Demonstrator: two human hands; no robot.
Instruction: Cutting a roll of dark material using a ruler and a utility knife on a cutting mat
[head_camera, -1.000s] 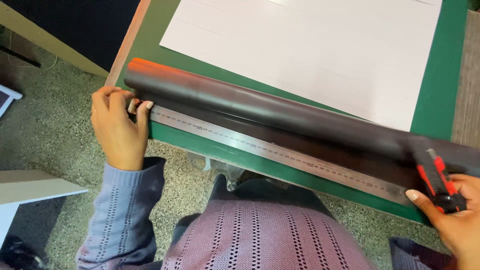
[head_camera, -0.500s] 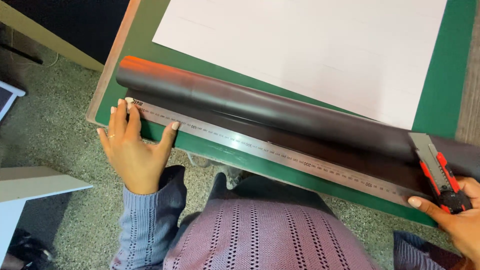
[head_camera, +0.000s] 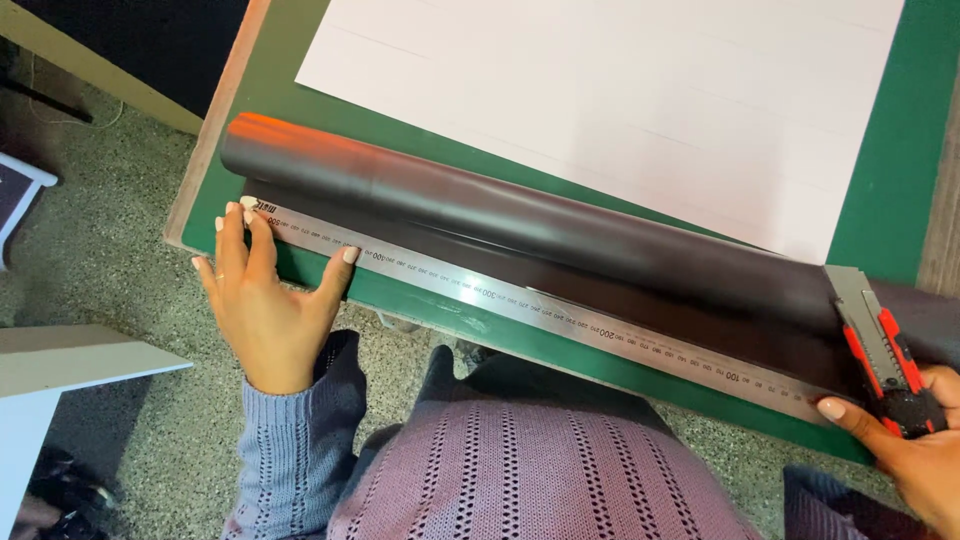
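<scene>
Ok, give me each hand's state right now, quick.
Left hand: open, fingers spread, pressing the end of the steel ruler.
Right hand: closed around the red and black utility knife.

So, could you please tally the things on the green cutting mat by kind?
Steel ruler: 1, under the left hand
Dark rolled sheet: 1
Red and black utility knife: 1, in the right hand
White sheet: 1
Total: 4, all on the cutting mat
</scene>
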